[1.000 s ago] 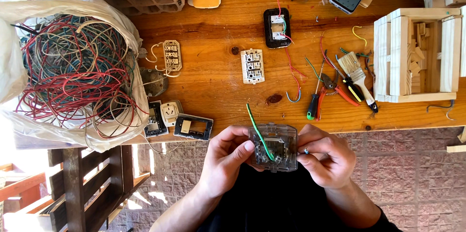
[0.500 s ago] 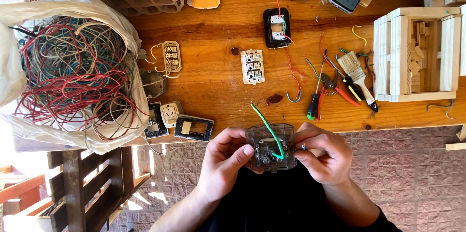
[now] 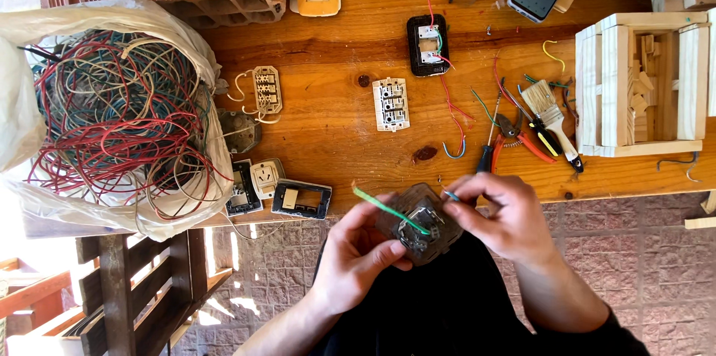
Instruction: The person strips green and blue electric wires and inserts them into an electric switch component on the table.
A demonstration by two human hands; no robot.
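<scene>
- Gripping a dark switch module (image 3: 419, 223) just off the tabletop (image 3: 335, 132) edge, both hands, left (image 3: 358, 259) and right (image 3: 501, 216), clasped it.
- Green wire (image 3: 388, 210) jutted left.
- Screwdriver (image 3: 488, 149) lay near.

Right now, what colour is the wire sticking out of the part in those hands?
Green: the wire slants up and left from the dark part, seen best in the head view.
</scene>
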